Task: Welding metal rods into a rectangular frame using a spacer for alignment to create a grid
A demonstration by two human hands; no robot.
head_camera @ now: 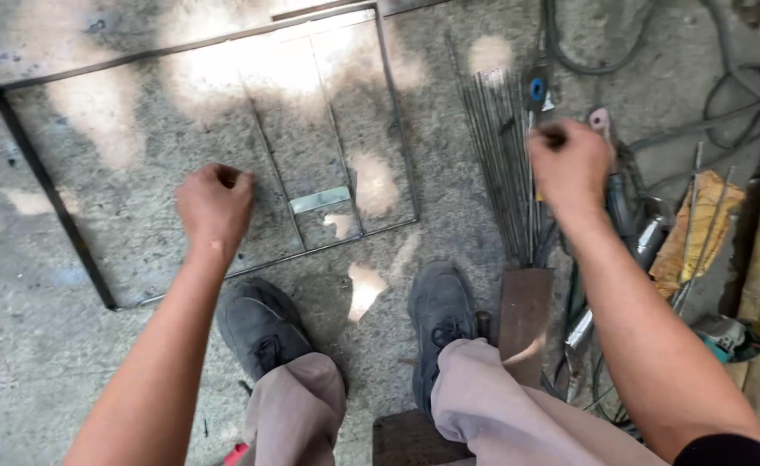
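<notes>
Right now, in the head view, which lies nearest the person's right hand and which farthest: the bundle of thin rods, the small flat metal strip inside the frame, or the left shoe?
From the right hand:
1. Bundle of thin rods, just to its left.
2. Small flat metal strip, farther left, inside the metal frame.
3. Left shoe, lower left, farthest.

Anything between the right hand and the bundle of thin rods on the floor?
Nothing visible. The right hand is closed in a fist directly over the right edge of the thin metal rods, with no object between them. The left hand, also closed, is over the metal frame, away from the rods.
</notes>
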